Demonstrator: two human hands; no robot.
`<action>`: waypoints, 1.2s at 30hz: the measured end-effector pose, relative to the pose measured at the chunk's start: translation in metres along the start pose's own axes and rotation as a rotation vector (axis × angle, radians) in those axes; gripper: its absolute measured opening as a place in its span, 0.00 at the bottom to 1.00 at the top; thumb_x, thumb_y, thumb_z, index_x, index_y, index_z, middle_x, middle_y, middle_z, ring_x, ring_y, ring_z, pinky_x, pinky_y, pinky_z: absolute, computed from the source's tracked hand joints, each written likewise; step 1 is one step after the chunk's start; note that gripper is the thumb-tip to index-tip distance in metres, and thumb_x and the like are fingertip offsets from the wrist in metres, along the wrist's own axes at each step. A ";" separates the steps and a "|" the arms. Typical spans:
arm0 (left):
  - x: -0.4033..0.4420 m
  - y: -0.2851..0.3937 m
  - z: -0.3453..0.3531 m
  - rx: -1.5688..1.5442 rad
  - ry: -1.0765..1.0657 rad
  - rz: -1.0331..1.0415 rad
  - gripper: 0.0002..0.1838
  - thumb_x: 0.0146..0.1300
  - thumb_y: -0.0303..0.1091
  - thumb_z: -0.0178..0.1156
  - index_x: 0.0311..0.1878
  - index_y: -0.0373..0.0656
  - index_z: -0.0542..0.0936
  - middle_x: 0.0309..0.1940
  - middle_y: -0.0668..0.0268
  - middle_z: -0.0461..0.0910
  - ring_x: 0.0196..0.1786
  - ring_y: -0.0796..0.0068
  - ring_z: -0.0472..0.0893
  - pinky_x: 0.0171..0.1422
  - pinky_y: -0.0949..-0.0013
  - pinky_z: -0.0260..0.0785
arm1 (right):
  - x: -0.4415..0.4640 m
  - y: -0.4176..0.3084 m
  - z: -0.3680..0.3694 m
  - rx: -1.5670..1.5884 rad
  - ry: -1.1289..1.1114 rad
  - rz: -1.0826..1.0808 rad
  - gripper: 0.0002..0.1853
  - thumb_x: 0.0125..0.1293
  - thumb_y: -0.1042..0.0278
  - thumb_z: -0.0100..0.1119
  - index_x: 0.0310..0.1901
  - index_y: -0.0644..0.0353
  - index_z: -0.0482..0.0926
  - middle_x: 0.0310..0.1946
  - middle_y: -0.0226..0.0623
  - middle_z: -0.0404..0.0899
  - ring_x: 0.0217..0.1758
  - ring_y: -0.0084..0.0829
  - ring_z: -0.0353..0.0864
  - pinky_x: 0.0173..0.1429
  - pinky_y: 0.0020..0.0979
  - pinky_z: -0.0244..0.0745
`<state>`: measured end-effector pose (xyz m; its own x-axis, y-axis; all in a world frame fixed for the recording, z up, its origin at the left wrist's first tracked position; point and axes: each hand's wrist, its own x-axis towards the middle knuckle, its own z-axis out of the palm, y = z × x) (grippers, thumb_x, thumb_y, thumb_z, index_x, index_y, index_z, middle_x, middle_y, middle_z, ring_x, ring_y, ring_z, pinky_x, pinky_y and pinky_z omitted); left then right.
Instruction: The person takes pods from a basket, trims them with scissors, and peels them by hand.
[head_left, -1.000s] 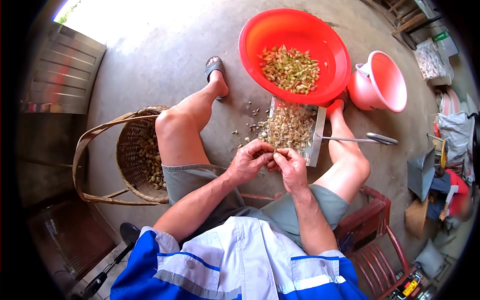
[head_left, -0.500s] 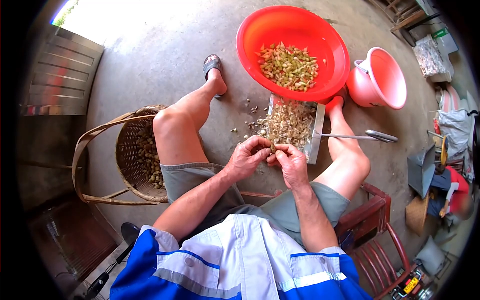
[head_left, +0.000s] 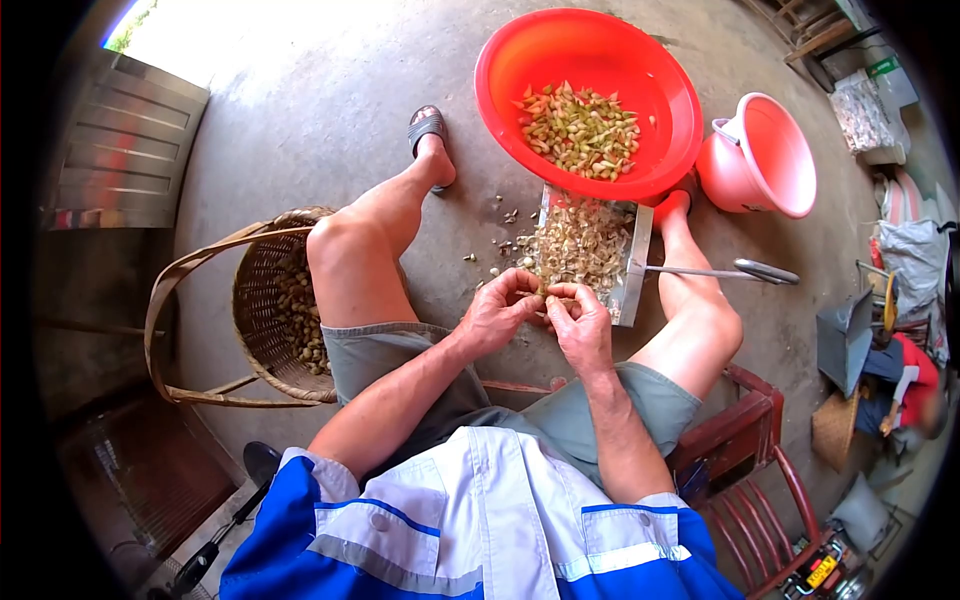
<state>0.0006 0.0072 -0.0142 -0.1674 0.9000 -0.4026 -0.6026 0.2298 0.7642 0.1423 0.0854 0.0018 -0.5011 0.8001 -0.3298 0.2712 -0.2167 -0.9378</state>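
Produce piece (head_left: 543, 289) sits between left hand (head_left: 496, 311) and right hand (head_left: 583, 326), both pinching it.

Home workroom, concrete floor (head_left: 290, 150), piled sacks (head_left: 912, 268)

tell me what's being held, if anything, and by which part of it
A small brownish piece, pinched between the left grip and the right grip; it is mostly hidden, so which part cannot be told.

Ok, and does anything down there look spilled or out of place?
Slightly: loose scraps lie scattered on the concrete floor, left of the dustpan and outside its heap of husks. They look like strays that missed the pan. Nothing else stands out.
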 end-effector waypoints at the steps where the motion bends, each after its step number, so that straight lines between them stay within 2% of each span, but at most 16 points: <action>1: 0.001 -0.001 -0.001 0.000 -0.001 0.005 0.11 0.67 0.27 0.60 0.50 0.37 0.74 0.43 0.65 0.79 0.45 0.76 0.80 0.52 0.69 0.76 | 0.001 0.000 -0.001 -0.032 -0.001 -0.045 0.07 0.64 0.78 0.60 0.43 0.66 0.78 0.36 0.33 0.79 0.32 0.20 0.82 0.35 0.22 0.78; 3: 0.004 -0.003 -0.004 -0.001 -0.001 0.016 0.12 0.67 0.27 0.60 0.51 0.36 0.74 0.43 0.65 0.79 0.46 0.75 0.80 0.53 0.68 0.76 | 0.001 -0.002 -0.002 -0.097 -0.004 -0.133 0.08 0.65 0.78 0.60 0.45 0.67 0.76 0.36 0.32 0.79 0.35 0.21 0.82 0.37 0.21 0.79; 6: 0.003 -0.005 -0.004 0.059 0.002 0.031 0.12 0.67 0.26 0.60 0.51 0.36 0.74 0.44 0.65 0.79 0.47 0.74 0.80 0.56 0.67 0.76 | 0.000 -0.008 -0.001 -0.116 0.044 -0.176 0.07 0.61 0.75 0.64 0.41 0.65 0.79 0.36 0.36 0.79 0.29 0.24 0.82 0.35 0.25 0.78; 9: 0.003 -0.009 -0.004 0.059 -0.024 0.019 0.12 0.67 0.25 0.60 0.52 0.36 0.74 0.44 0.65 0.79 0.48 0.74 0.80 0.57 0.66 0.75 | 0.000 -0.007 0.000 -0.154 0.051 -0.187 0.07 0.60 0.75 0.65 0.39 0.64 0.79 0.35 0.37 0.79 0.30 0.27 0.82 0.36 0.27 0.78; 15: 0.001 -0.005 -0.003 0.074 -0.033 -0.010 0.12 0.67 0.26 0.60 0.52 0.36 0.75 0.44 0.65 0.79 0.48 0.75 0.80 0.56 0.67 0.76 | 0.005 -0.017 -0.005 -0.293 0.018 -0.294 0.04 0.59 0.76 0.63 0.34 0.64 0.76 0.29 0.39 0.77 0.29 0.34 0.80 0.33 0.32 0.76; 18: -0.001 0.001 0.000 0.073 -0.024 -0.043 0.12 0.68 0.27 0.59 0.53 0.36 0.75 0.45 0.65 0.79 0.48 0.75 0.80 0.56 0.67 0.76 | 0.005 -0.019 -0.003 -0.326 0.032 -0.325 0.04 0.59 0.76 0.61 0.32 0.63 0.75 0.27 0.38 0.75 0.28 0.35 0.78 0.31 0.34 0.74; 30: 0.004 0.012 -0.008 -0.288 0.135 -0.100 0.12 0.67 0.26 0.58 0.53 0.36 0.73 0.44 0.63 0.78 0.44 0.72 0.80 0.51 0.69 0.76 | -0.004 -0.016 -0.008 -0.363 -0.025 -0.332 0.04 0.57 0.78 0.60 0.31 0.62 0.74 0.25 0.37 0.73 0.24 0.31 0.75 0.29 0.32 0.72; 33: 0.004 0.014 -0.008 -0.328 0.118 -0.090 0.13 0.67 0.25 0.58 0.53 0.37 0.73 0.44 0.63 0.78 0.44 0.72 0.80 0.50 0.69 0.76 | -0.006 -0.012 -0.009 -0.316 0.056 -0.282 0.03 0.58 0.79 0.60 0.33 0.63 0.75 0.27 0.35 0.76 0.25 0.27 0.77 0.31 0.29 0.74; 36: 0.003 0.014 -0.006 -0.316 0.097 -0.076 0.13 0.66 0.25 0.59 0.53 0.37 0.73 0.44 0.63 0.78 0.45 0.72 0.81 0.52 0.68 0.76 | -0.005 -0.016 -0.008 -0.157 0.085 -0.109 0.04 0.60 0.79 0.58 0.37 0.64 0.77 0.31 0.35 0.79 0.27 0.24 0.79 0.33 0.27 0.75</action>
<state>-0.0129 0.0108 -0.0077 -0.1770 0.8415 -0.5105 -0.8257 0.1553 0.5423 0.1469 0.0891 0.0194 -0.4655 0.8596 -0.2106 0.3468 -0.0418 -0.9370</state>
